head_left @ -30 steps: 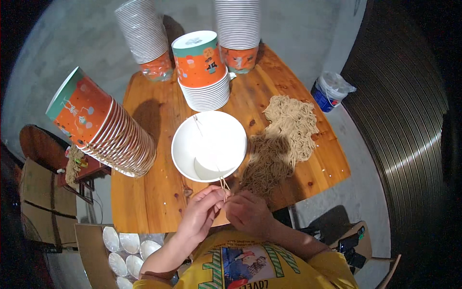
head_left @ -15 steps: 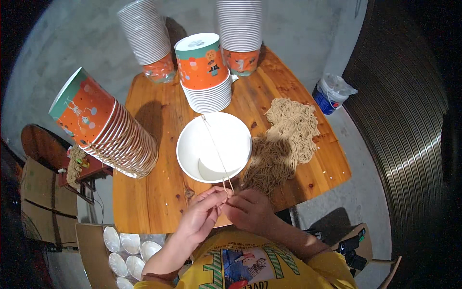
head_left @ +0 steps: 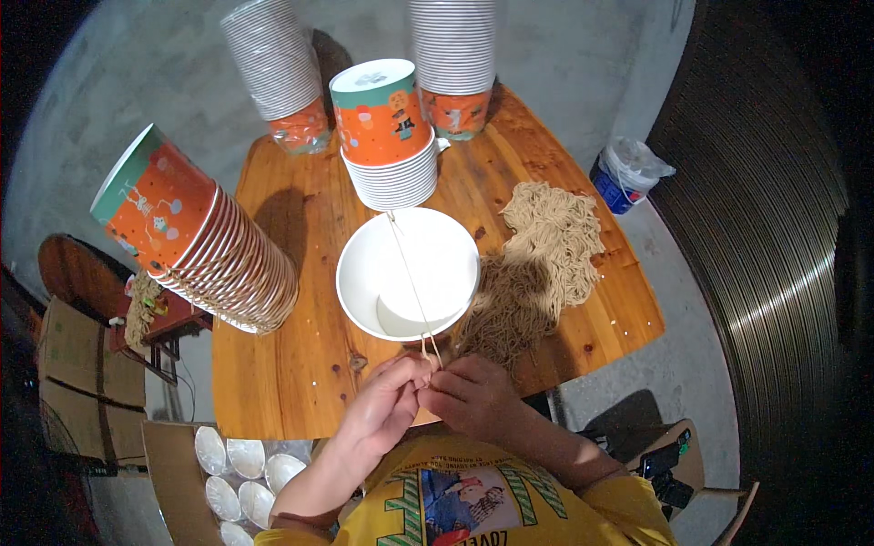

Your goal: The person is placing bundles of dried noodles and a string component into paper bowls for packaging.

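My left hand and my right hand meet at the near edge of the wooden table. Both pinch the near end of a pair of thin pale chopsticks, which rises across an empty white paper bowl toward its far rim. A heap of tan dried noodles lies on the table just right of the bowl. My right hand is close to the heap's near edge.
A leaning stack of orange printed bowls stands at the left. A shorter stack stands behind the white bowl, two tall stacks at the back. A blue bucket sits on the floor right; a box of lids lower left.
The far tip of the chopsticks has swung from the left part of the bowl toward its far rim. Both hands stay together at the table's near edge.
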A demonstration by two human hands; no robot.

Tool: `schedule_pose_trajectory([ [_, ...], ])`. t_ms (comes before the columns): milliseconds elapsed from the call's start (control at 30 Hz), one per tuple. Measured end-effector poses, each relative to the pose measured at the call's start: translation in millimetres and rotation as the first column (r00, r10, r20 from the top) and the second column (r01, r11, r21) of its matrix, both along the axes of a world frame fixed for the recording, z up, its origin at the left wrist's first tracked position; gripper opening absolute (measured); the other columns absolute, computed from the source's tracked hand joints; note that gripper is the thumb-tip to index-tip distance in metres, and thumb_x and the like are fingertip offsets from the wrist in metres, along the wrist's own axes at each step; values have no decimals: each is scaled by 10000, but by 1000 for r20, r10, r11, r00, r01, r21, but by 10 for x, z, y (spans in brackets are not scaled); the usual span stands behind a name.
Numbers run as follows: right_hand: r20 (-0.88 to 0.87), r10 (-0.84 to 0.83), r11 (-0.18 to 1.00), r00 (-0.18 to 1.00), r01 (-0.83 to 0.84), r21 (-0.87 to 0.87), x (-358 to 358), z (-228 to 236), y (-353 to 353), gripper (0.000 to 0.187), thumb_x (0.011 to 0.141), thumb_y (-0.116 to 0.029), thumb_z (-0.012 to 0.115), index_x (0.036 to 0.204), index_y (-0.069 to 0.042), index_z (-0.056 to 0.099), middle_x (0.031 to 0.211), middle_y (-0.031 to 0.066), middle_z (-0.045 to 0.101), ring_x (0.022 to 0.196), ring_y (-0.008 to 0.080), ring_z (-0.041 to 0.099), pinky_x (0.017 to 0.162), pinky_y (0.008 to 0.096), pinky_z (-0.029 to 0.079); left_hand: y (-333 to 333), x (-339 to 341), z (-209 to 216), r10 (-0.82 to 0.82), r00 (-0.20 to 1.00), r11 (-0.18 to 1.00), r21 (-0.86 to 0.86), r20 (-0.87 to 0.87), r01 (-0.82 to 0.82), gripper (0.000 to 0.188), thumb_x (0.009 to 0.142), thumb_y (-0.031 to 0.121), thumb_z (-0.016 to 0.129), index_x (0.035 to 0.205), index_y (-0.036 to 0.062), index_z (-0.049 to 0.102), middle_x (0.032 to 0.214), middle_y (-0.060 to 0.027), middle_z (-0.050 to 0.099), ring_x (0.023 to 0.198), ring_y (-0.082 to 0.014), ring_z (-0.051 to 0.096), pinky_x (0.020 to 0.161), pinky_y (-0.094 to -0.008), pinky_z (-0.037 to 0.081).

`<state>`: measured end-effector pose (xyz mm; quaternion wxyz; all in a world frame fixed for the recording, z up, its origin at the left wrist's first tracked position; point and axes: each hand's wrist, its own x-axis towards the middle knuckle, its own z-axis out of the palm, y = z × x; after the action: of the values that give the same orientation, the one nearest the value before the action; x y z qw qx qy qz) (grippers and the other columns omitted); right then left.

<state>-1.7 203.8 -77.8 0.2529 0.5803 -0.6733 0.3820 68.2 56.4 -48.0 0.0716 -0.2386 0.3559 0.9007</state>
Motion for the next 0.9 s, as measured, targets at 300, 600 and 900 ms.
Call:
schedule_pose_trajectory([
  [300,-91,99,990,991,-88,112,-18,143,41,149,661,-183,631,794,-180,562,795,-44,529,744,136,544,666,281,483,-35,-179,18,20,1000,994,109,19,-22,87,851,78,542,869,4,584,787,-64,607,751,-147,571,721,-262,463],
  [600,-124,155,978,980,-134,161,-66,186,14,150,697,-207,601,828,-185,533,797,-35,487,760,129,519,691,272,457,-144,-251,-32,89,993,982,163,72,-100,101,875,117,553,861,19,572,773,-46,614,720,-141,583,695,-260,478],
  [900,-53,-61,929,997,76,363,-147,275,174,202,699,-220,640,878,-156,570,766,9,537,693,171,564,605,301,487,-206,-231,-23,63,996,993,95,60,-69,77,866,97,563,857,22,578,776,-40,617,745,-135,596,710,-253,491],
])
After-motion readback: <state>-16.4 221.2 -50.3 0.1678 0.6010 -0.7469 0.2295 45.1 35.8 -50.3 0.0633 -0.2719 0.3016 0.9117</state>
